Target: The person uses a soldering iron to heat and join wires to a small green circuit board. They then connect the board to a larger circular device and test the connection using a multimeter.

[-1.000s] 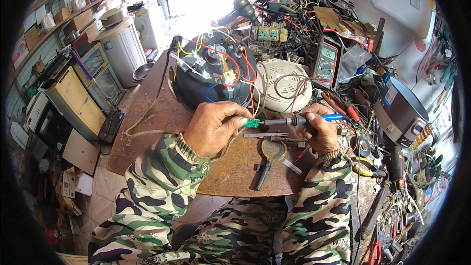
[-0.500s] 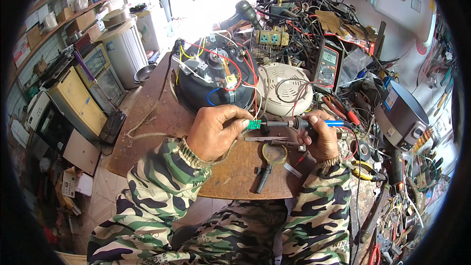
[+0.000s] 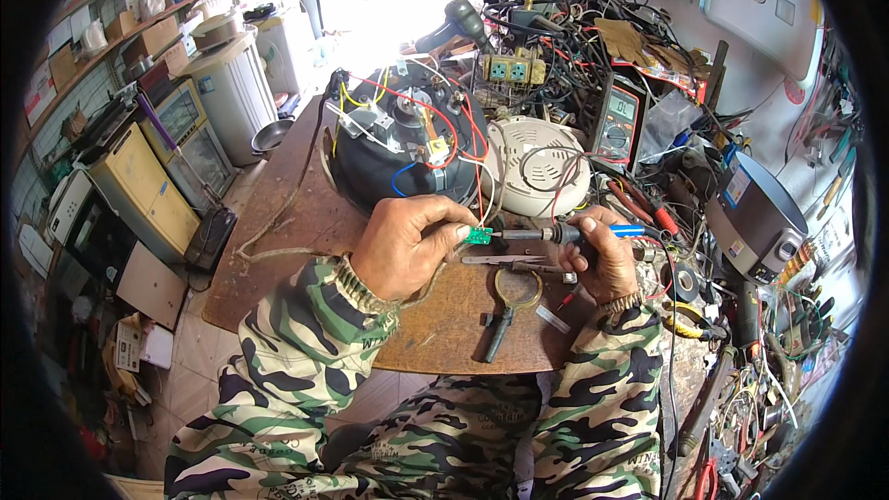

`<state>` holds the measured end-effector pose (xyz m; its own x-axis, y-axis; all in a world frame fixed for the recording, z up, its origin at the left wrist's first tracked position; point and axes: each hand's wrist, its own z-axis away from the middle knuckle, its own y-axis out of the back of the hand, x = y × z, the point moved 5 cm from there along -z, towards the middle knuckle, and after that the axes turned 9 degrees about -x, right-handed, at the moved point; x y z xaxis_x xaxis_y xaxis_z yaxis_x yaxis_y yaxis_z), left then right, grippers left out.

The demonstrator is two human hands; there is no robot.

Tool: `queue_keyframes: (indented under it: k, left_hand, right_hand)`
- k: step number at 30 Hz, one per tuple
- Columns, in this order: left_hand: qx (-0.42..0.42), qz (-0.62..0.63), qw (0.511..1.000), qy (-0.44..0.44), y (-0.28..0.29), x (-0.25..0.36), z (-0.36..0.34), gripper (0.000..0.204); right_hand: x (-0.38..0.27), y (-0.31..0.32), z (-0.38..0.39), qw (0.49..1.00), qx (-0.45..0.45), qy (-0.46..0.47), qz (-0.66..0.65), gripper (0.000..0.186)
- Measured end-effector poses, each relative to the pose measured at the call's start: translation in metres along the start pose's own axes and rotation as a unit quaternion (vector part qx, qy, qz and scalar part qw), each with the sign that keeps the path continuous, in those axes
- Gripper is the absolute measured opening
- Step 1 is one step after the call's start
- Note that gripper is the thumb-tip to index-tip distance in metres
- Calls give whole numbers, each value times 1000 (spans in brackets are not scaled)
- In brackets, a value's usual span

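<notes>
Between the thumb and fingers of my left hand (image 3: 405,245) is a small green circuit board (image 3: 479,235), held above the wooden table (image 3: 435,343). Thin red and white wires rise from the board toward a dark rounded appliance body (image 3: 398,153) that lies with its wired parts upward. My right hand (image 3: 604,255) grips a soldering iron (image 3: 546,235) by its dark and blue handle. The iron's tip points left and meets the board's right edge, though whether it touches a pad is too small to tell. Below the iron lie tweezers (image 3: 503,260) and a magnifying glass (image 3: 515,292).
A cream vented round cover (image 3: 537,169) sits right of the appliance body. Behind it stands a multimeter (image 3: 618,125) beside a heap of tangled cables (image 3: 574,28). Pliers with yellow handles (image 3: 694,322) and a grey cooker shell (image 3: 755,213) crowd the right side.
Both hands stay almost in place, with the soldering iron and board barely shifted. The green board seems slightly tilted compared with before.
</notes>
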<state>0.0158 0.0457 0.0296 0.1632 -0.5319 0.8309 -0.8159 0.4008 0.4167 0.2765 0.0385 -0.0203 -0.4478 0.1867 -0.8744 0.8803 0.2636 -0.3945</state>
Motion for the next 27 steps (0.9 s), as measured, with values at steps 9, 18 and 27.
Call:
queue_keyframes:
  k: [9,18,27]
  left_hand:
    - [10,7,1000,-9,1,-2,-2,10]
    - [-12,26,999,27,6,6,1,11]
    - [0,31,999,7,1,3,1,12]
  right_hand:
    - [0,7,-7,999,-41,-1,-20,19]
    - [6,-9,-17,962,-136,-87,218,15]
    - [-20,9,5,998,2,55,15,23]
